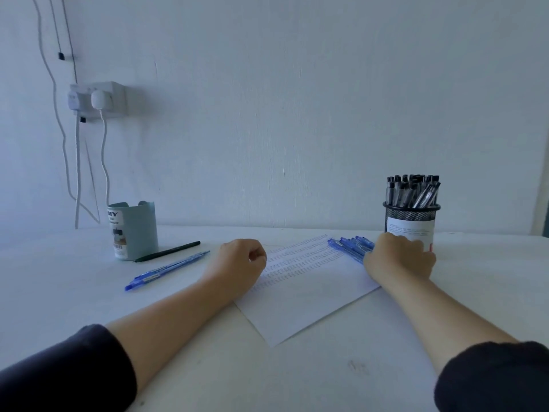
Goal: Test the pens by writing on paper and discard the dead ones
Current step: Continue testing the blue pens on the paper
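Your left hand (241, 258) is lying on the left edge of the white sheet of paper (300, 295), fingers curled loosely, holding nothing. Your right hand (399, 257) is covering the near ends of the cluster of blue pens (350, 245) at the paper's far right corner; can't tell if it's gripping one. The black mesh cup of black-capped pens (411, 217) is standing just beyond it. Left on the white surface (208, 367): two blue pens (167, 270), a thin dark pen (167, 251), and a pale blue plastic holder (132, 230).
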### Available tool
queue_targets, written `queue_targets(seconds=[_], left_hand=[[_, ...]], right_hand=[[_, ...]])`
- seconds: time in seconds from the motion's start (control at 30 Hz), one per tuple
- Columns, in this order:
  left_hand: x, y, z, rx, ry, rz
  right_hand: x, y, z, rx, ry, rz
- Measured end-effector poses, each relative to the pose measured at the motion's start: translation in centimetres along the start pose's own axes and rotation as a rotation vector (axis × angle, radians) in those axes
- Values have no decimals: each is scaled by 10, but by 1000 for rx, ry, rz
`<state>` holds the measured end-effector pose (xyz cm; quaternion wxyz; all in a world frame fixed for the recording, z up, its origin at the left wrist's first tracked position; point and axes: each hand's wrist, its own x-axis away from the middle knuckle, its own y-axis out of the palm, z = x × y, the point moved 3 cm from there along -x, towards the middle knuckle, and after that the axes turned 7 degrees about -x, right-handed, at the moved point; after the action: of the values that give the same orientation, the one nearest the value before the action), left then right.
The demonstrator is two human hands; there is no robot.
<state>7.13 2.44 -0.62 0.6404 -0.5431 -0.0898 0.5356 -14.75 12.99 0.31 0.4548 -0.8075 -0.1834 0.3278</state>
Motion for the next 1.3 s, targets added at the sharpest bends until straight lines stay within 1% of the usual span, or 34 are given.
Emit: queue_targets(seconds=[0.07, 0.13, 0.17, 0.2, 0.23, 0.3, 0.33, 0.4, 0.47, 0.53, 0.67, 0.73, 0.87, 1.03, 1.3], left_hand=[[0, -1, 0, 15, -3, 21], [-1, -5, -1, 36, -28, 42], [-2, -9, -3, 44, -38, 59], [-4, -14, -6, 47, -44, 89], [-6, -20, -9, 45, -47, 131], [-11, -37, -24, 38, -70, 236], [-13, -45, -35, 36, -106, 287], [-17, -62, -65, 12, -219, 372], [-18, -73, -97, -34, -345, 403], [-17, -75, -116, -61, -427, 335], [-19, -61, -117, -204, -388, 72], [-19, -55, -114, -293, -398, -12], [-17, -52, -108, -459, -417, -61], [-15, -51, -100, -576, -398, -121], [-9, -52, -91, -642, -369, -261]], right_hand=[[1, 1, -10, -1, -95, 3], [4, 3, -24, -65, -244, 4], [6, 5, -31, -121, -332, -22], [10, 8, -38, -198, -419, -81], [15, 12, -45, -278, -484, -180], [27, 21, -57, -348, -559, -408], [32, 26, -62, -317, -588, -470], [36, 30, -67, -246, -620, -485], [37, 29, -69, -236, -627, -480], [36, 29, -68, -236, -638, -483], [36, 31, -68, -227, -646, -476], [36, 32, -67, -232, -646, -476], [36, 31, -67, -224, -655, -484], [37, 30, -66, -228, -655, -489], [37, 30, -66, -219, -652, -491]])
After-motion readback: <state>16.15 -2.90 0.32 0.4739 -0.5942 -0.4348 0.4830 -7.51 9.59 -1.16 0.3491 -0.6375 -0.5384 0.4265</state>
